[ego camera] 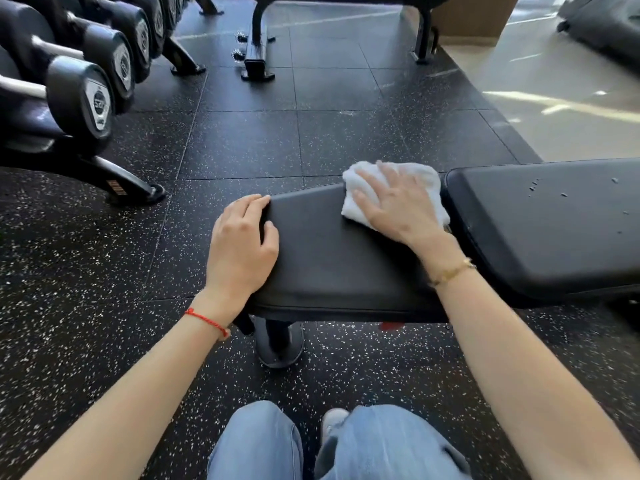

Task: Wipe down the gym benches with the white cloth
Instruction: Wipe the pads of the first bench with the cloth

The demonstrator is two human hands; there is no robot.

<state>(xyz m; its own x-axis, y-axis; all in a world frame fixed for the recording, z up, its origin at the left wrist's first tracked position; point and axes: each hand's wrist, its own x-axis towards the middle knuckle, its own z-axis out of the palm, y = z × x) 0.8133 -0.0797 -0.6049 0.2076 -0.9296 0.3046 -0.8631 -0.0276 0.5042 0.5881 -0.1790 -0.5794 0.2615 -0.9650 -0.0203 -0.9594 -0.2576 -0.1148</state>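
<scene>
A black padded gym bench lies across the middle of the view, with a seat pad [329, 251] and a longer back pad [547, 223] to its right. Small droplets or specks dot the back pad. A crumpled white cloth [363, 202] lies on the far right part of the seat pad, near the gap between the pads. My right hand [394, 202] presses flat on the cloth with its fingers spread. My left hand [242, 244] rests on the seat pad's left end, fingers curled over its far corner.
A rack of black dumbbells [79, 88] stands at the left. Another bench frame [258, 43] stands on the far side of the speckled rubber floor [86, 271]. A pale shiny floor [554, 98] begins at the right. My jeans-clad knees [332, 445] are below the bench.
</scene>
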